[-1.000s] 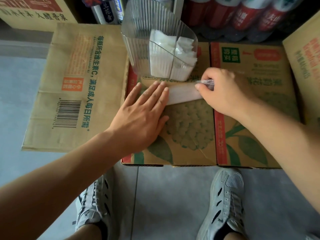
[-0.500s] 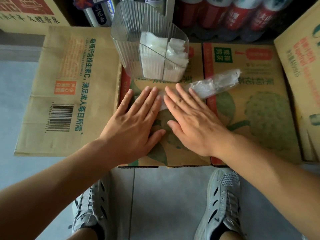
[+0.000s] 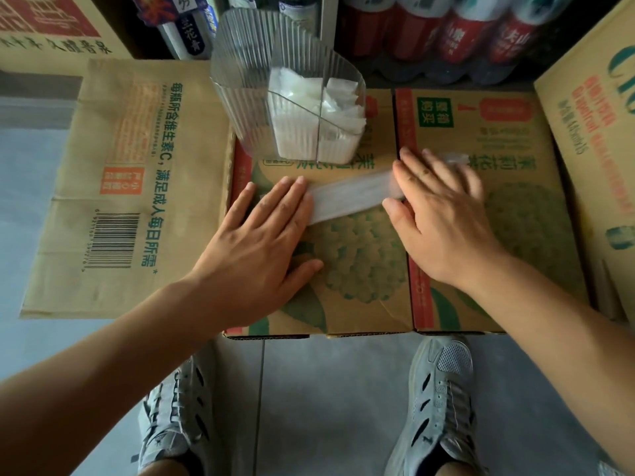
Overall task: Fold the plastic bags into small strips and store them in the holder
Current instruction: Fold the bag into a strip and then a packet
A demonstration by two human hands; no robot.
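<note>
The person crouches over a printed carton (image 3: 364, 269) that serves as a worktop. On it a plastic bag (image 3: 350, 195), already narrowed to a long pale band, lies flat and slanting from near left to far right. The left hand (image 3: 261, 249) rests with palm down and fingers straight, pinning the band's left end. The right hand (image 3: 443, 218) is likewise spread flat with nothing grasped, pressing on the band's right part. I take this to be the flattening step, with the air and creases being pushed out before the strip is folded up small. The next move would call for holding one end firm while the other is turned over on itself, then carrying the packet to the ribbed clear holder (image 3: 240, 84) just beyond, at the carton's far edge, where white folded bags (image 3: 299, 111) already fill the right compartments. The right hand is smeared by motion, so how its fingertips lie is hard to read. A crumpled tail of the bag seems to show past them, but where it ends I cannot tell. The left end is hidden under the left fingers. Bottles (image 3: 457, 32) behind are cut off at the top.
</note>
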